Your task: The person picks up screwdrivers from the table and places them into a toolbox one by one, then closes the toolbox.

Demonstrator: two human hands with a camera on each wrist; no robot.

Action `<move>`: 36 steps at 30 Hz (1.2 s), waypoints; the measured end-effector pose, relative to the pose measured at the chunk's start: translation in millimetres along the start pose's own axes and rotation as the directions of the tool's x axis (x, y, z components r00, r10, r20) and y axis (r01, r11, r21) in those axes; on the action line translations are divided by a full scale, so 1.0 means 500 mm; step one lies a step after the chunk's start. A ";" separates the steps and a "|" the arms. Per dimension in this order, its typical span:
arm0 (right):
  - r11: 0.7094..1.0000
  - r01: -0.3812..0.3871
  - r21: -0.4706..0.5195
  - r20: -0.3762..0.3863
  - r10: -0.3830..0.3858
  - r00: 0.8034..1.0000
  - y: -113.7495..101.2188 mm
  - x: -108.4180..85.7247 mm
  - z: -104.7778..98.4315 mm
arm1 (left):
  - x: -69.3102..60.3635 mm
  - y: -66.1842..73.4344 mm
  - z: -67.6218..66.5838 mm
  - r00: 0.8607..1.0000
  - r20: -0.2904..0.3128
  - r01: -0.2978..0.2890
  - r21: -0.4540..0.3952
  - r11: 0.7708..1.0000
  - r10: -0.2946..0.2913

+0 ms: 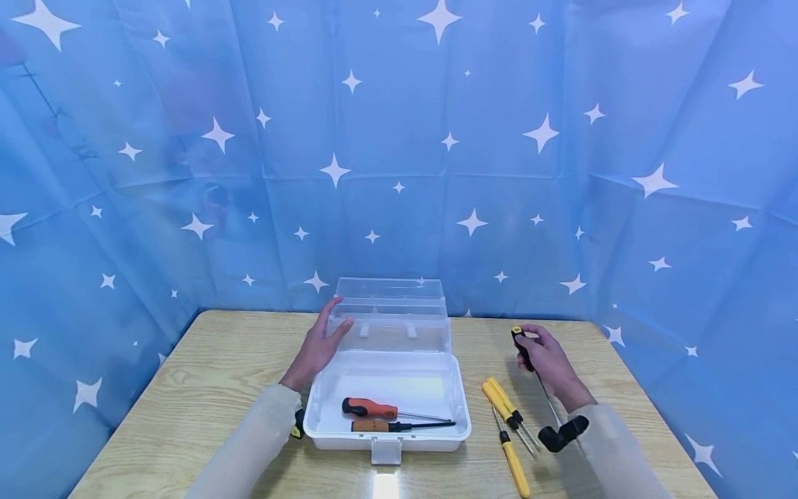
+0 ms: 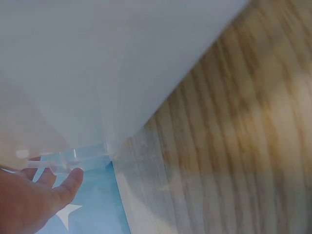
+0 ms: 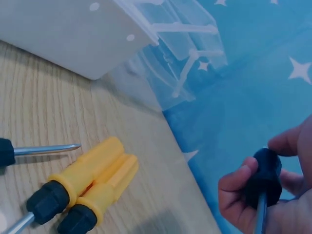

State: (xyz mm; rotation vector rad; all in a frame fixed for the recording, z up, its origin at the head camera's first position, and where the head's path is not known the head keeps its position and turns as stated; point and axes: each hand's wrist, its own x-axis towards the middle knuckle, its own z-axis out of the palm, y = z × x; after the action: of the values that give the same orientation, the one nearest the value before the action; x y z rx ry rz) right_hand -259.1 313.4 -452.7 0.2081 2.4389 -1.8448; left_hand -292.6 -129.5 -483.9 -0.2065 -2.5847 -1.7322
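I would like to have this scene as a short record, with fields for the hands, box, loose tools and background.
Left hand: at the left edge of the clear lid
Right hand: holds a black screwdriver with a yellow handle end
Box: white, lid raised
Inside box: orange-and-black screwdriver; brown-handled screwdriver
Loose tools: three yellow-handled screwdrivers, right of the box, two side by side, one with its handle toward the person
Surface: wood-grain table
Background: blue curtain with white stars
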 end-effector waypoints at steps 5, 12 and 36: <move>1.000 0.004 0.029 0.006 -0.004 1.000 -0.011 -0.003 0.002 | 0.001 0.000 0.000 1.000 0.002 -0.001 0.002 1.000 0.001; 0.999 0.046 0.021 0.050 -0.047 0.998 -0.025 -0.006 0.007 | 0.000 -0.001 -0.002 1.000 0.003 -0.011 -0.001 1.000 0.011; 0.987 0.163 0.010 0.121 -0.163 0.979 -0.093 -0.031 0.039 | 0.004 -0.007 0.002 1.000 -0.004 -0.015 0.004 1.000 0.015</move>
State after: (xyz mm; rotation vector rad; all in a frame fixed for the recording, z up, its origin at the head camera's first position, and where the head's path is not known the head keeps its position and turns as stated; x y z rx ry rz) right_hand -251.5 281.2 -411.8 -0.1052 2.4372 -1.8588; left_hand -294.9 -129.7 -487.1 -0.2212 -2.5771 -1.7210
